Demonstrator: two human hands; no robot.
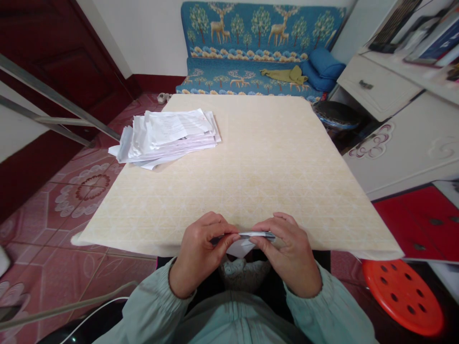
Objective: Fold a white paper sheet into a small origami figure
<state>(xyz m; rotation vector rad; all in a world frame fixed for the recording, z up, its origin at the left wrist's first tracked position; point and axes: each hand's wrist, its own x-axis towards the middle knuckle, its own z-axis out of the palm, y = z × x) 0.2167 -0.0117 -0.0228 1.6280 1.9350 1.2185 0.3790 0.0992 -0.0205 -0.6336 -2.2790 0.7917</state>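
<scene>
My left hand and my right hand pinch a folded white paper from both sides, just over the near edge of the cream table. The fold runs level along the top, and a pointed white flap hangs below it. Fingers cover much of the paper's ends. Further up on the left of the tabletop lies a loose, untidy stack of white papers and envelopes, well away from both hands. Printed text shows on its top sheet.
A white drawer cabinet stands to the right, beyond a dark round stool. A red plastic stool sits at lower right. Metal rods cross the upper left, above pink floor tiles. A blue patterned sofa is behind the table.
</scene>
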